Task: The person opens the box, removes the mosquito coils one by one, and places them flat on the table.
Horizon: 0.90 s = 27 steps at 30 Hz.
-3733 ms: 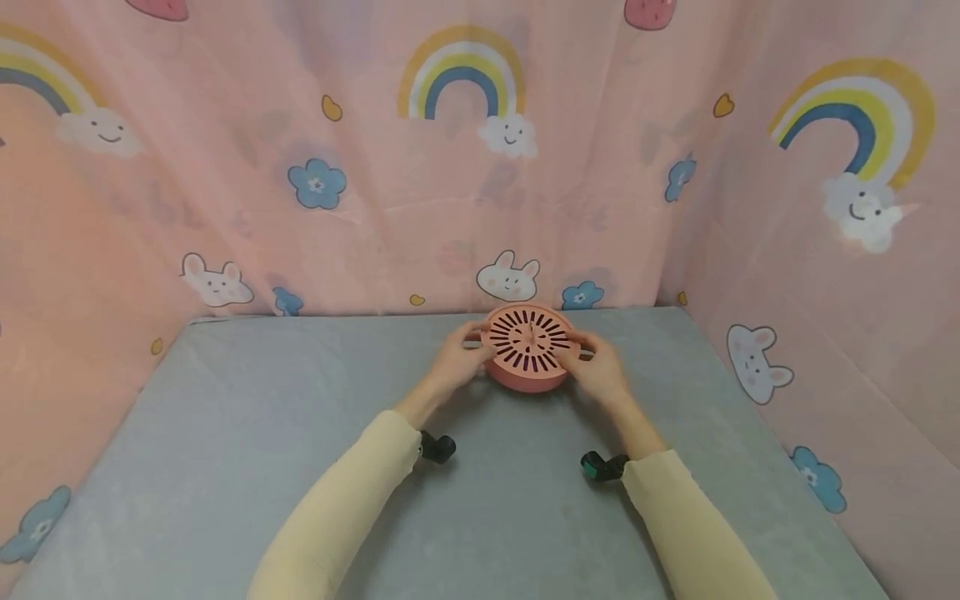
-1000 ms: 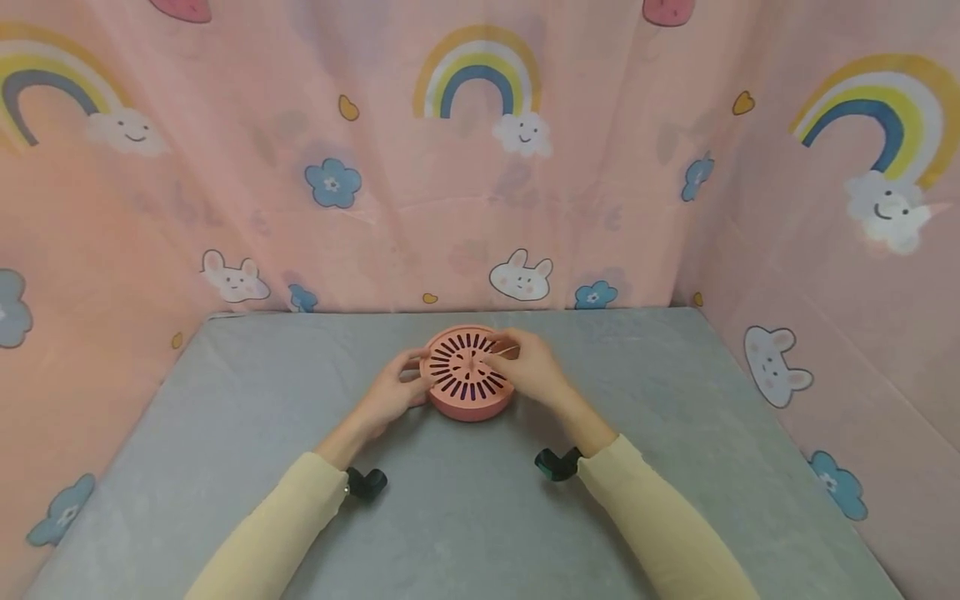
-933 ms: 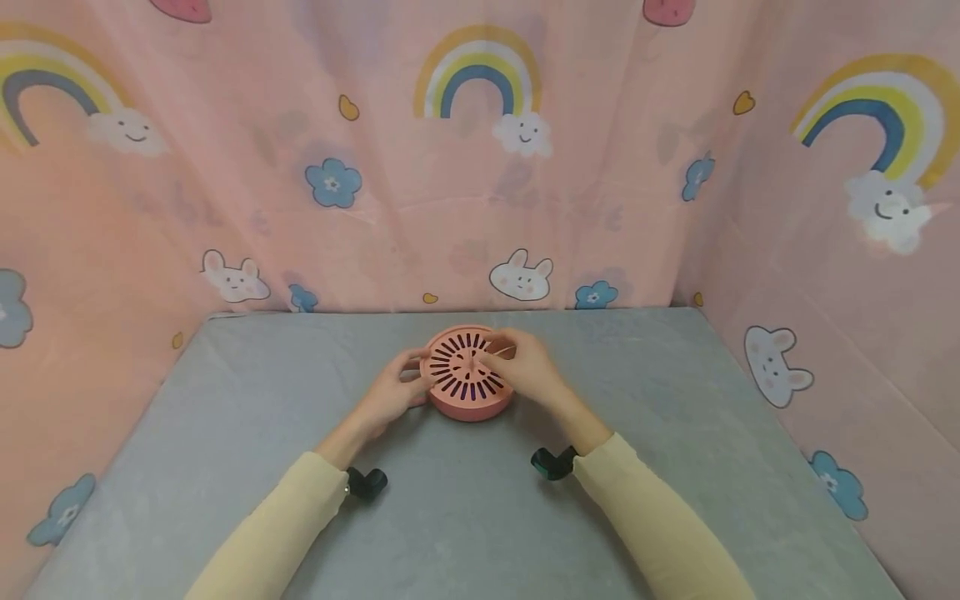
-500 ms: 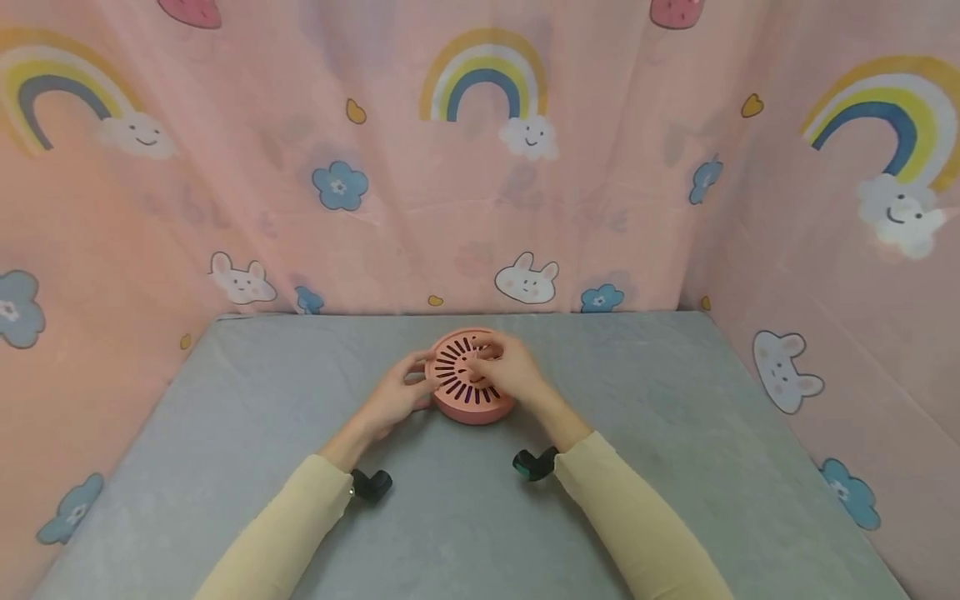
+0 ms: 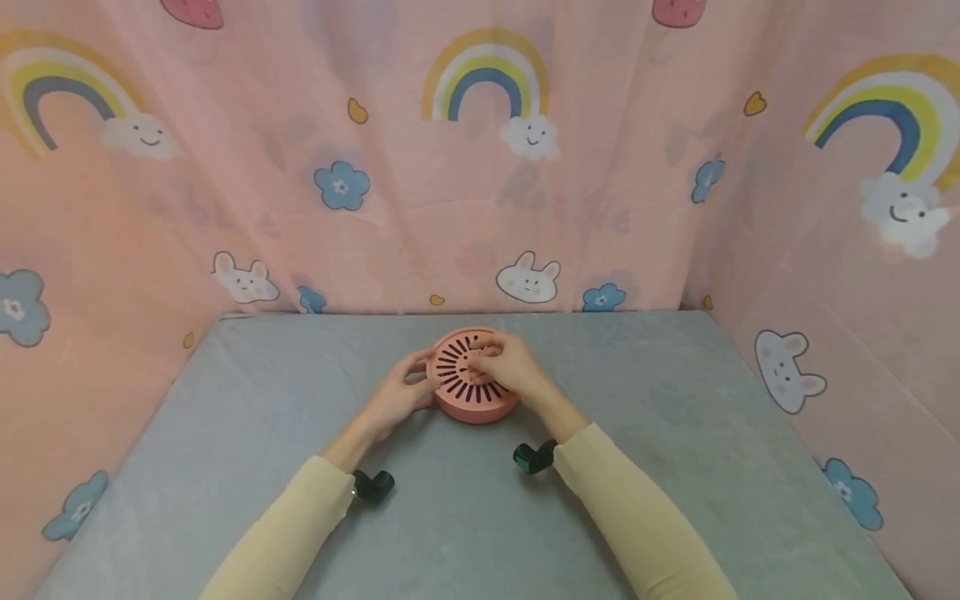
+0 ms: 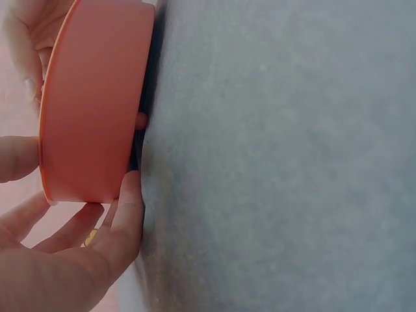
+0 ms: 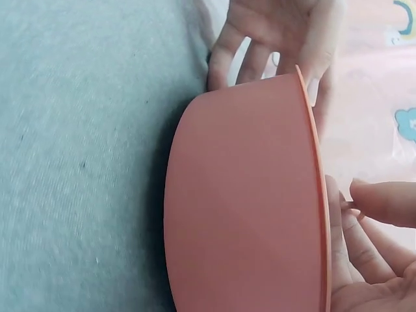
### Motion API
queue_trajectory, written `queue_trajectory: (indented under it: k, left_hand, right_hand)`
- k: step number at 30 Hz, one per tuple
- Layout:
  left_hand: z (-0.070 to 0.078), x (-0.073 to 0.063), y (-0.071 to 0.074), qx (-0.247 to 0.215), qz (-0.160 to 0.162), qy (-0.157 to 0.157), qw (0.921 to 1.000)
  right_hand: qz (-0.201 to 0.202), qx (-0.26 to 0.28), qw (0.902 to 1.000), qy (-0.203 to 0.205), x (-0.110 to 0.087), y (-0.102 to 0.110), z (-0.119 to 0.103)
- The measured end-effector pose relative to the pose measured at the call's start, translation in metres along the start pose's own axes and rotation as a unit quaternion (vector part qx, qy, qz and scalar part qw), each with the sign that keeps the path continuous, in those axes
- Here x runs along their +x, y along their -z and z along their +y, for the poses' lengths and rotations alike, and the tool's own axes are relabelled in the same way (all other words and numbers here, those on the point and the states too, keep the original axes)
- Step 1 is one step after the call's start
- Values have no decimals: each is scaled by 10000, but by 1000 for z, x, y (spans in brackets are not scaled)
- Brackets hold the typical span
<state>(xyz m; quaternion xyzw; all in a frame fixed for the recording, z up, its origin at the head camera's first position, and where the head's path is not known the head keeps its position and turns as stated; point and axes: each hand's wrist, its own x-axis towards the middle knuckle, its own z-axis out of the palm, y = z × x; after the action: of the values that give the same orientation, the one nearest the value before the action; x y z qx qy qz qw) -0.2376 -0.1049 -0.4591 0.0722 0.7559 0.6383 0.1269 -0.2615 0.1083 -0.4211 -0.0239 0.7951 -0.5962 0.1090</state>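
Note:
A round pink box (image 5: pixel 476 413) stands on the table, its lid (image 5: pixel 454 383) cut with radial slots and seed-shaped holes. My left hand (image 5: pixel 393 396) grips its left side, with the thumb at the lid's rim and the fingers round the wall, as the left wrist view shows. Over the middle of the lid, my right hand (image 5: pixel 510 367) pinches a small pink knob (image 7: pixel 349 205) between thumb and fingers. From the head view the right fingers hide this knob. The lid appears seated on the box.
A grey cloth covers the table (image 5: pixel 465 517). Behind and at both sides hangs a pink printed curtain (image 5: pixel 405 233). A black wrist camera sits on each arm, the left one (image 5: pixel 373 487) and the right one (image 5: pixel 534 457).
The box has come left and towards me since the earliest frame. My right hand has shifted from the right rim to the lid's middle, taking the knob. Over the last half second almost nothing moves.

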Motion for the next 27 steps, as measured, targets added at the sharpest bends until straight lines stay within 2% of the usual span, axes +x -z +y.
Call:
queue_trajectory:
  k: [4, 13, 19, 27]
  left_hand:
    - [-1, 0, 0, 1, 74, 21, 10000]
    - [1, -2, 2, 24, 92, 40, 9999]
    - [4, -1, 2, 127, 104, -54, 9999]
    - [0, -3, 1, 173, 100, -20, 9998]
  right_hand:
    - [-40, -255, 9996, 62, 0, 3, -2]
    - [-213, -664, 9958, 599, -5, 23, -9]
    - [-193, -829, 9928, 842, -17, 41, -12]
    - [-69, -1165, 9873, 1077, -35, 64, -13]
